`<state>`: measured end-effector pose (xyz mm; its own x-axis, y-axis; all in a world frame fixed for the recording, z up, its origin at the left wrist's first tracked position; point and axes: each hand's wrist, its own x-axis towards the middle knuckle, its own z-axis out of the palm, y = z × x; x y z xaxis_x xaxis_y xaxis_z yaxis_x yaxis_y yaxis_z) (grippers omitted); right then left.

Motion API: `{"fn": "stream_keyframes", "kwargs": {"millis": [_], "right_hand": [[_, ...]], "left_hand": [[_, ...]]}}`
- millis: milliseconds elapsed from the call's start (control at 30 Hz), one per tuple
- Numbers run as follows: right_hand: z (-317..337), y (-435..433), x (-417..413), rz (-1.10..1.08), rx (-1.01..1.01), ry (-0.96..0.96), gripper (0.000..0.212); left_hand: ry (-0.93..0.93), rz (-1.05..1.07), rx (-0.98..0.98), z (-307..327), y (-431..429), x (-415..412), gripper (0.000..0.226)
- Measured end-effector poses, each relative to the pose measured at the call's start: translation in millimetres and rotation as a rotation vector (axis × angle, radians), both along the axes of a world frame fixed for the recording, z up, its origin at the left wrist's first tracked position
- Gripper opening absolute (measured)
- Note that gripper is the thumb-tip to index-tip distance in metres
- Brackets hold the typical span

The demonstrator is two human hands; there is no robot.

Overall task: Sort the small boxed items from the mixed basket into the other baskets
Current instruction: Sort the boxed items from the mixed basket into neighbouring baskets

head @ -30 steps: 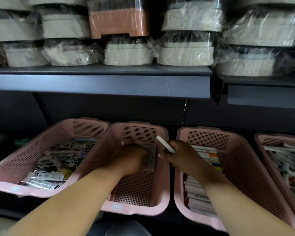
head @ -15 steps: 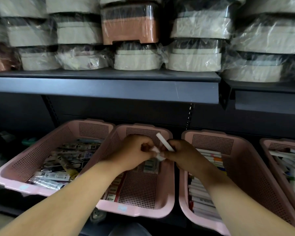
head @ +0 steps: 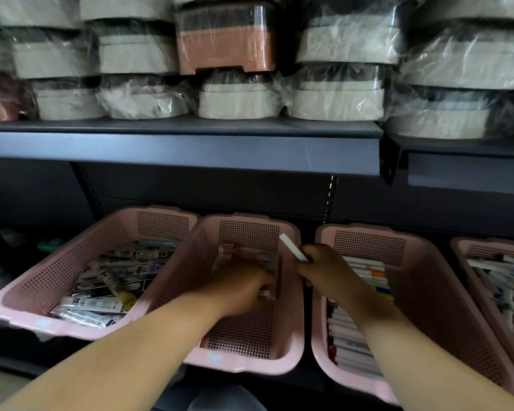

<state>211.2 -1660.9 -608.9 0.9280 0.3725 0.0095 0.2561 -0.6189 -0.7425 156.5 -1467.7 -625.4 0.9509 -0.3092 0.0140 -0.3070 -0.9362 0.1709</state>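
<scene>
**A:** What is sitting furthest left?

**B:** The first basket (head: 27, 318) is sloping down toward the person, so its jumble of flat packets is showing plainly. Neither hand is touching it.

**A:** And beside it?

**B:** The second basket (head: 250, 363) is resting with its rim against the first. The left hand (head: 244, 287) is reaching into it, fingers curling down onto the small boxes (head: 267, 259) stacked along its right wall. A pale edge is showing at the fingertips, but it cannot be told whether the hand is actually gripping a box. Since the hand is digging here, this is probably the mixed basket.

**A:** What is the right hand doing?

**B:** The right hand (head: 324, 271) is hovering over the gap between the second and third baskets. It is pinching a slim white box (head: 293, 247) by its lower end, so the rest is sticking up and away from the person. Gripping it by one end is likely leaving the length free to be laid down flat.

**A:** Laid where?

**B:** The third basket (head: 428, 280) is lying just under that wrist, holding tidy rows of similar slim boxes side by side. The white box looks to be heading there, though that is only a judgement.

**A:** Anything further right?

**B:** A fourth basket (head: 469, 244) is showing only in part, with slim boxes lying at loose angles inside.
</scene>
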Motion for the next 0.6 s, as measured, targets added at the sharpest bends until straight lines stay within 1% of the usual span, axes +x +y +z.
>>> {"fn": "stream_keyframes", "kwargs": {"millis": [33, 167, 300, 467, 600], "right_hand": [[-2, -1, -1, 0.003, -0.01, 0.004, 0.011], [-6, -1, -1, 0.002, -0.031, -0.012, 0.012], [-9, -2, 1, 0.0, -0.036, -0.022, 0.011], [-11, -1, 3, -0.011, -0.036, -0.02, 0.011], [-12, -4, 3, -0.004, -0.03, -0.017, 0.011]], "left_hand": [[0.021, -0.008, 0.007, -6, -2, 2, 0.012], [0.046, -0.035, 0.032, -20, -3, 5, 0.015], [0.088, -0.023, -0.009, -24, 6, 4, 0.023], [0.052, 0.028, 0.04, -28, 11, 5, 0.01], [0.035, 0.045, 0.068, -31, 13, 8, 0.015]]}}
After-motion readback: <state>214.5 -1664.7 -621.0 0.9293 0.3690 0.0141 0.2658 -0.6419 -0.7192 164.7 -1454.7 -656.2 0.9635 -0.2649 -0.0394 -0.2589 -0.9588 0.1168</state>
